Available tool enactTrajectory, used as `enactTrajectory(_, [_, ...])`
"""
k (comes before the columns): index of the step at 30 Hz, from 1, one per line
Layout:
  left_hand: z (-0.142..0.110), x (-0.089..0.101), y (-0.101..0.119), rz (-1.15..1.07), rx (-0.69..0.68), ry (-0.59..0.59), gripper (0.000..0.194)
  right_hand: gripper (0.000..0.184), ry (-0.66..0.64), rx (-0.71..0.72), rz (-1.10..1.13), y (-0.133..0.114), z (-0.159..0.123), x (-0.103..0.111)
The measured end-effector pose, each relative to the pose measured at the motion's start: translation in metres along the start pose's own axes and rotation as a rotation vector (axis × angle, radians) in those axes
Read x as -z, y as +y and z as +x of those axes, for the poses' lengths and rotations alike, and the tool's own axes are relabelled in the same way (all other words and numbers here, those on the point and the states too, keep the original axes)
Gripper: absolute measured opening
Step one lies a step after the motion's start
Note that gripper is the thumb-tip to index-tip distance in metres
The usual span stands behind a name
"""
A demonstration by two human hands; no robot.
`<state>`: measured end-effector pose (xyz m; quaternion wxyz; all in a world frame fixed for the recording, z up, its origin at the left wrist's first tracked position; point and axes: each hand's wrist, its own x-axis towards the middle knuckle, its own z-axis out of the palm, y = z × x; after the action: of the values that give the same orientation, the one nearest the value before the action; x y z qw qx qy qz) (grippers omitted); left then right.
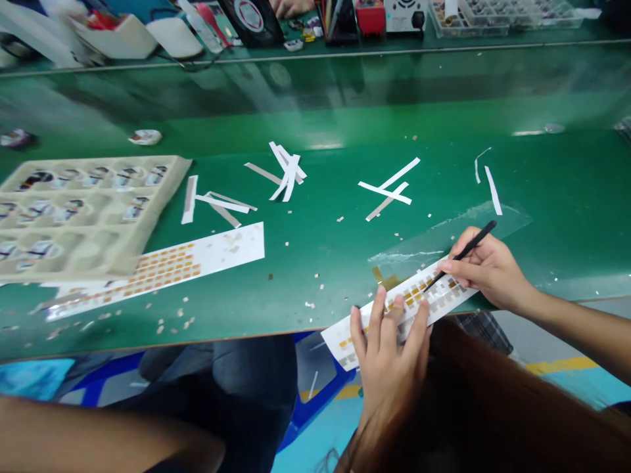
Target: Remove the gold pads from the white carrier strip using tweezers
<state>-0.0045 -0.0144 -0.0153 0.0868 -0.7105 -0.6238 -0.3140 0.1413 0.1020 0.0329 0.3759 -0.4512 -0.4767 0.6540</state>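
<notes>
My right hand pinches black tweezers, their tip on a white sheet with rows of small amber and grey pieces. The fingers of my left hand are spread flat across the middle of this sheet, pressing on it. The sheet lies slanted at the front edge of the green table, its lower left corner reaching past the edge. Behind it lies a clear film with an amber piece near its left end.
At the left a moulded tray holds several small parts, overlapping a second sheet with amber pieces. White strips and tiny scraps lie scattered. Another person's arm is at the lower left; a co-worker's hand shows behind the ledge.
</notes>
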Motion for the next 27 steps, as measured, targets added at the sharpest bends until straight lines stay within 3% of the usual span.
enactTrajectory(27, [0.0008,0.0000,-0.0006,0.042,-0.002,0.003,0.032,0.036,-0.014,0.040,-0.058,-0.0004,-0.0013,-0.0006])
